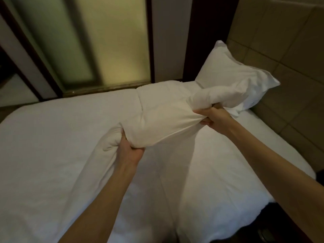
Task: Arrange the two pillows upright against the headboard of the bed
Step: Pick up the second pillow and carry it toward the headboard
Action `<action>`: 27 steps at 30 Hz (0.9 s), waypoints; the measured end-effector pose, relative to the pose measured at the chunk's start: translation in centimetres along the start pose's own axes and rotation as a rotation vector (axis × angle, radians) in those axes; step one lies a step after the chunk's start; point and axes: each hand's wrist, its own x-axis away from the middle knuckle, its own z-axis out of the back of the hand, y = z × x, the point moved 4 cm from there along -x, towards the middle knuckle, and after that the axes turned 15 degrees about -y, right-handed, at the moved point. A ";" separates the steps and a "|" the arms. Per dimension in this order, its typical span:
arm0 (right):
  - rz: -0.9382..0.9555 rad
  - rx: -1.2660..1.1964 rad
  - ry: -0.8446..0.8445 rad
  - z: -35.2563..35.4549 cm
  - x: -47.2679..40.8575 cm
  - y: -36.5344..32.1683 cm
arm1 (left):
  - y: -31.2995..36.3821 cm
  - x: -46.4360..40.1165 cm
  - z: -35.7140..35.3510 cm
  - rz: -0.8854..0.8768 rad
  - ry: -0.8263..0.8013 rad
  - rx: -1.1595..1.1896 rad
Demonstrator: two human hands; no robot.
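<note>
A white pillow (161,109) is held above the bed (52,146), gripped at its near edge. My left hand (130,149) clenches its lower left corner. My right hand (213,117) clenches its right end, bunching the cloth. A second white pillow (229,74) leans upright against the tan padded headboard (289,50) at the right, just behind the held one. The held pillow lies roughly flat and partly overlaps the second one.
The bed's white sheet fills most of the view. A frosted glass panel (98,41) in dark frames stands beyond the bed's far side. The mattress's near right edge (263,207) drops to dark floor.
</note>
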 end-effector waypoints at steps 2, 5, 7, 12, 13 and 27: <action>0.046 0.012 0.034 2.4 -0.3 -1.8 | -1.0 -3.2 -1.4 0.055 -0.026 0.157; 0.094 0.026 0.084 5.8 -0.1 -3.9 | -2.0 -7.3 -5.0 0.141 -0.070 0.349; 0.133 0.025 0.115 8.2 0.5 -5.4 | -2.9 -10.0 -7.3 0.176 -0.136 0.346; 0.184 -0.051 0.204 15.9 2.1 -7.1 | -6.1 -16.1 -14.9 0.252 -0.227 0.228; 0.175 -0.049 0.212 16.4 2.1 -7.0 | -6.2 -16.8 -15.3 0.251 -0.234 0.228; -0.074 -0.116 0.297 39.0 4.5 1.1 | -24.7 -24.2 -25.7 0.399 -0.255 0.053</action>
